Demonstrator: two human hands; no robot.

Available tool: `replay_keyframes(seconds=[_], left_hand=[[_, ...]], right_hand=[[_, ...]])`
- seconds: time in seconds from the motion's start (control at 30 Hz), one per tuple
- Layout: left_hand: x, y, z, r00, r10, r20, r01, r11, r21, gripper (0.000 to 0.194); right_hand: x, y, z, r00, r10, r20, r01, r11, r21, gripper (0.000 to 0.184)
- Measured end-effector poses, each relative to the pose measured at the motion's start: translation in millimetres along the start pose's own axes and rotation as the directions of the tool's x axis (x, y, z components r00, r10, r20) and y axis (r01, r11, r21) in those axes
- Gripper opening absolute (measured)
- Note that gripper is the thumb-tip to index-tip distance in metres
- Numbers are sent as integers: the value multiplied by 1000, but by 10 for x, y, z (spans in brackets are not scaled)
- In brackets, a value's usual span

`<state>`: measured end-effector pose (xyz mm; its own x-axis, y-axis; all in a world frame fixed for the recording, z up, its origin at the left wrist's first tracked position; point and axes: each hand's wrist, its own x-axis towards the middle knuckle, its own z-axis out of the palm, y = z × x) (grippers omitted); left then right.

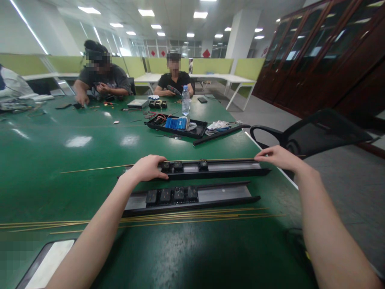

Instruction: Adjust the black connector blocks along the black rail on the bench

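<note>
A black channel (pixel 234 165) with several square black socket modules (pixel 178 166) in it lies across the table in front of me. My left hand (pixel 150 167) grips it near its left end, thumb on the near side and fingers over the far edge. A long thin brass-coloured rod (pixel 93 168) runs along its far edge and sticks out to the left. At the right end, my right hand (pixel 275 156) pinches the rod between thumb and fingers. Nearer to me lies a second black channel (pixel 224 192), holding several black modules (pixel 165 196) side by side.
Several brass-coloured rods (pixel 210 215) lie along the near side. A phone (pixel 45 263) is at lower left. Farther off are a black tray (pixel 198 129), a water bottle (pixel 185 100), gloves (pixel 218 127) and a black strip (pixel 222 134). Two people sit opposite; a chair (pixel 325 132) stands right.
</note>
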<state>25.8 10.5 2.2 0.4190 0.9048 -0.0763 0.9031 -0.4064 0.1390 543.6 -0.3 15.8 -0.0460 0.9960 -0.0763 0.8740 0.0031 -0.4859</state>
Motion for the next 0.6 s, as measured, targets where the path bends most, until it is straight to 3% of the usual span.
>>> replay_keyframes(seconds=[0.6], left_hand=[[3,3,-14,1000,22,-2,-22,1000,-22,67]], right_hand=[[-33,217,-55,994,100,-37,-98,994,44,35]])
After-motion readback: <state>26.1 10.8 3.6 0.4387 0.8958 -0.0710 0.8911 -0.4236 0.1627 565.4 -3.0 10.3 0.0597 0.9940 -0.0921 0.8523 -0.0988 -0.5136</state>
